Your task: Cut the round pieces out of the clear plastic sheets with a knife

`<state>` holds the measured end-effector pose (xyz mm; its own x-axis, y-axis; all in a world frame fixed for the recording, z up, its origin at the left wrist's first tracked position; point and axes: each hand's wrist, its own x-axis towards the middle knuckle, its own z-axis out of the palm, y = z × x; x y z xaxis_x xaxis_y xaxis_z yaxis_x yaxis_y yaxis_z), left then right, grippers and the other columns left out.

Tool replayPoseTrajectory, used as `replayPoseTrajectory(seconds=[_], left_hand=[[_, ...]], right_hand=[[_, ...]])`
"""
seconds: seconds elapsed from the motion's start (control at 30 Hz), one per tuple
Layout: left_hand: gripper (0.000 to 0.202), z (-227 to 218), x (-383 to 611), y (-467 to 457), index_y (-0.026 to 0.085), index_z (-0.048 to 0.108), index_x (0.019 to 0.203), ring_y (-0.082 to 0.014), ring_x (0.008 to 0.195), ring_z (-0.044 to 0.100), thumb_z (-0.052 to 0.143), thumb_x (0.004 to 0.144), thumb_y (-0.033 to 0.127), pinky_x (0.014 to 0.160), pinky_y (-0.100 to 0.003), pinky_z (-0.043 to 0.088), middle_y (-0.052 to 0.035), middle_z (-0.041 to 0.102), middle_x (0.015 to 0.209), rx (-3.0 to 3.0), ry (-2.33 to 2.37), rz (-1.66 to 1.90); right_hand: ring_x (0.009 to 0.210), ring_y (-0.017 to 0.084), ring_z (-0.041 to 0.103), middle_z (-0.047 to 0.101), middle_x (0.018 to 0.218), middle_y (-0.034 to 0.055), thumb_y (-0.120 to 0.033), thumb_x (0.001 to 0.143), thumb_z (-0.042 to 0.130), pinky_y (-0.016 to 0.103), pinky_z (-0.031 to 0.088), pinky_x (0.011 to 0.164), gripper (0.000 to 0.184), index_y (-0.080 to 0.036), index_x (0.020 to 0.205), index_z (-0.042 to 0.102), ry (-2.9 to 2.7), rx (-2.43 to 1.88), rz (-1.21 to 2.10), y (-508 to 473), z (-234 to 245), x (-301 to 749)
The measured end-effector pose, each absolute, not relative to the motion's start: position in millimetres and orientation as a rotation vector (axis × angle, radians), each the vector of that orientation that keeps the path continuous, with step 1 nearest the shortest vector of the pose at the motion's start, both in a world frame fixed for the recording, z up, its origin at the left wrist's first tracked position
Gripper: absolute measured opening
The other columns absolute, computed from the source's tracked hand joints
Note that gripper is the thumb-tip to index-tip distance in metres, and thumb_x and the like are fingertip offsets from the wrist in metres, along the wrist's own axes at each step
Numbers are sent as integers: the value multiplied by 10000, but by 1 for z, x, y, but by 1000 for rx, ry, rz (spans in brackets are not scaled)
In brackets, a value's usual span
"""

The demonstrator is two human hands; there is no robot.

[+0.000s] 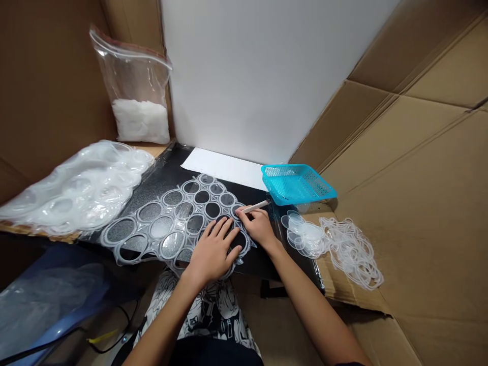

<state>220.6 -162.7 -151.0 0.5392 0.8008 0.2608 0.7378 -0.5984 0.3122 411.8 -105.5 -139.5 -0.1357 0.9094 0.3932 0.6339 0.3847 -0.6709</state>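
Observation:
A clear plastic sheet [178, 222] with rows of round ring shapes lies across the black work surface [152, 178]. My left hand [215, 249] rests flat on its near right part, fingers spread, pressing on the rings. Close beside it, my right hand [257, 223] is closed around a slim, pale, stick-like tool [255, 206] over the sheet's right edge. The tool's shaft points to the right; its working tip is hidden by my fingers, so its kind is unclear.
Right of the surface lie loose clear discs [305, 235] and a tangle of thin rings [354, 251]. A blue basket [280, 195] stands behind them, beside a white paper strip [224, 166]. More ring sheets [84, 183] are piled left, near a zip bag [133, 81]. Cardboard walls [430, 168] enclose the sides.

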Motion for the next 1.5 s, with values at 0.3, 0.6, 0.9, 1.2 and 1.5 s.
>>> replayPoseTrajectory(seconds=[0.3,0.6,0.9,1.2,1.5], left_hand=[[525,-154,222,-162,245,538,1478,-285,1530,354,402,1053,522,1261,-532,256,-82,452,1624,2592,1330,584],[480,-141,190,-165,287,582,1429,-300,1489,397,551,1003,506,1220,-528,350,-62,475,1597,2539,1149,581],[281,-107,183,-157,278,675,1237,-241,1314,542,526,1030,395,1116,-414,490,-68,573,1395,2330,1034,781],[453,-146,198,-147,266,571,1430,-309,1453,420,475,1045,485,1216,-519,343,-108,480,1560,2629,1277,567],[512,-141,196,-149,230,482,1470,-279,1440,446,505,1028,486,1236,-499,324,-102,513,1539,2589,1276,589]], right_hand=[[969,264,690,780,1137,117,-247,1061,452,382,483,861,328,-178,1210,735,-2218,-1478,-261,-101,-132,415],[1084,306,721,775,1158,138,-385,1047,420,415,523,976,424,-192,1105,793,-1660,-1775,-246,-128,-103,503],[1110,291,708,766,1152,94,-486,970,584,435,531,1007,325,-263,929,817,-1795,-1661,37,-165,-57,507],[855,238,760,807,943,86,-449,899,685,314,584,764,298,-175,936,797,-1684,-1343,820,-82,-125,395],[782,220,753,800,877,74,-431,897,701,295,562,736,266,-176,899,779,-1654,-1314,776,-90,-141,396]])
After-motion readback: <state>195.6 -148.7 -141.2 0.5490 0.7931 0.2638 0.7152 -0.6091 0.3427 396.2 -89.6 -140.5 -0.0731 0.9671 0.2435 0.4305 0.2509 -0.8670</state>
